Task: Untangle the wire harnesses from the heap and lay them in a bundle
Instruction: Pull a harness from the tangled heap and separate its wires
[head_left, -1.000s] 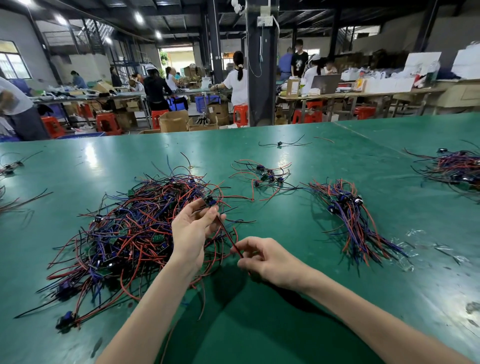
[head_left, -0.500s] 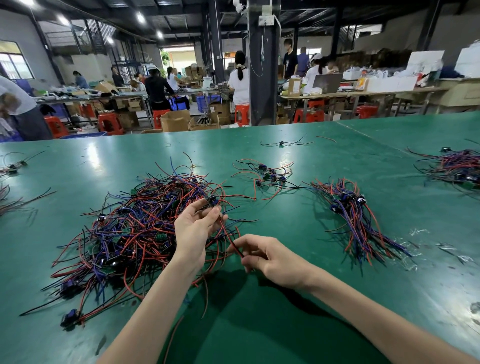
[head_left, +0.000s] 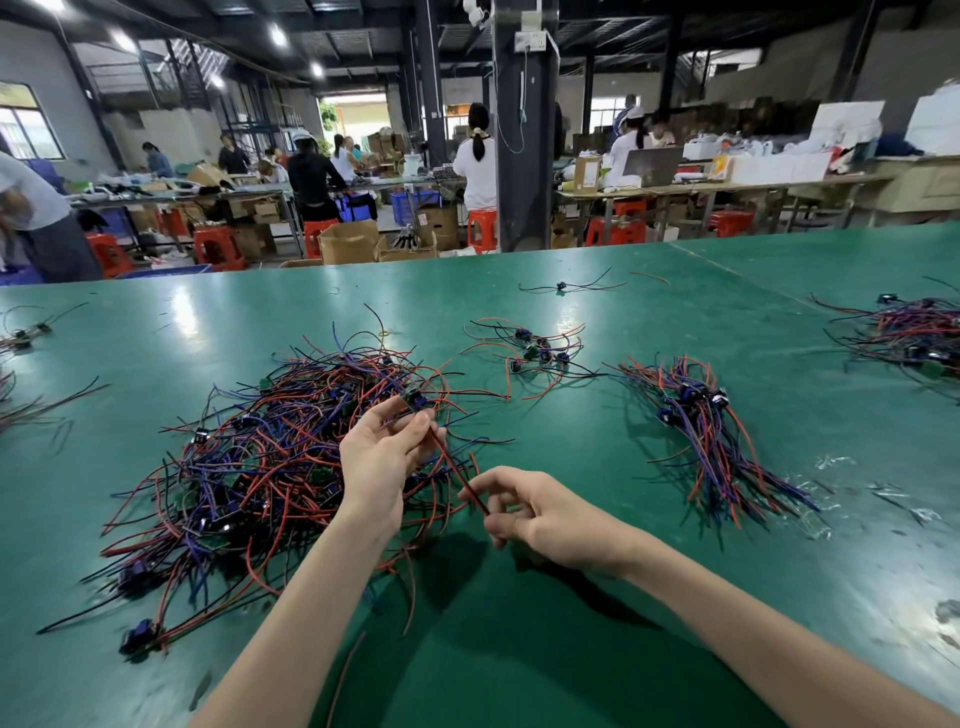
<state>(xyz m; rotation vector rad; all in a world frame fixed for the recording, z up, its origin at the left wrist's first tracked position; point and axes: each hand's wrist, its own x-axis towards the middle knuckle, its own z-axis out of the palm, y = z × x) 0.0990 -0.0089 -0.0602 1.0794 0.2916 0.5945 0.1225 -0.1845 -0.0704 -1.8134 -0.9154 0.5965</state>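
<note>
Fingers (head_left: 379, 415) of the left hand (head_left: 376, 460) pinch a wire harness (head_left: 456, 470) near its plug, over the heap (head_left: 249, 467); the right hand (head_left: 550, 517) pinches its red tail, stretched between them.

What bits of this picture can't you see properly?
1. Head view: the heap. Its wires cover each other, so the harnesses underneath cannot be counted.
2. Head view: the red wire. Its near end is hidden inside the right hand grip.
3. Head view: the far pile. The right edge cuts it off.
4. Head view: the connector at the left hand. It is too small for detail.
</note>
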